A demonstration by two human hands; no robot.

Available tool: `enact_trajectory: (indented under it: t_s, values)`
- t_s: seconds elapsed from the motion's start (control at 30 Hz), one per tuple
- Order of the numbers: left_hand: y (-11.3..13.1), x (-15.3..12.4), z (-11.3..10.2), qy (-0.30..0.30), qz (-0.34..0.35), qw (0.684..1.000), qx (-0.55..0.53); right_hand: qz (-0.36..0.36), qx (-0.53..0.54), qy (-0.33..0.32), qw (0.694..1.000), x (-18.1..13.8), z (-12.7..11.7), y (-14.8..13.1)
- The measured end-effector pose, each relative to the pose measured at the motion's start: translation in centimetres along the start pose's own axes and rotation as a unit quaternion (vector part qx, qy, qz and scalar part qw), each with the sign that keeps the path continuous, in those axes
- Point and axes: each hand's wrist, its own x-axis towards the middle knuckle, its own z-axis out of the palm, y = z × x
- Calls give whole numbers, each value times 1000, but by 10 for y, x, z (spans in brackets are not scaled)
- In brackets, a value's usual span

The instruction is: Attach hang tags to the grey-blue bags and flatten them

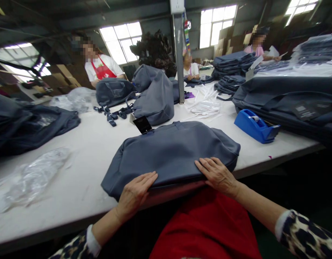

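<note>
Long white counter (pixel 82 169), and the flat grey bag (pixel 171 151) lies on it right at the near edge. The left hand (pixel 135 192) and right hand (pixel 217 174) rest palm-down on the bag's near side, fingers straight, gripping nothing. Looks like it's being pressed flat, and lifting it would need a proper grip first. A blue tape dispenser (pixel 256 126) sits to the right, with a small black tag (pixel 142 124) at the bag's far edge.

No txt legible; black hangtag (pixel 142 124) by grey bag (pixel 171 151) too blurry
</note>
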Motion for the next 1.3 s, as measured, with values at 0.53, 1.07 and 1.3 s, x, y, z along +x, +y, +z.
enact_trajectory:
  t_s: [0.53, 1.07, 1.3]
  values:
    - [-6, 9, -20, -70, 59, 996, 23, -28, 8, 95, 995, 8, 29, -26]
    - [33, 254, 142, -6, -71, 975, -210, 8, 56, 41, 998, 9, 8, -43]
    - [30, 257, 135, 24, -71, 970, -230, 373, 196, 170, 891, -18, -53, 58]
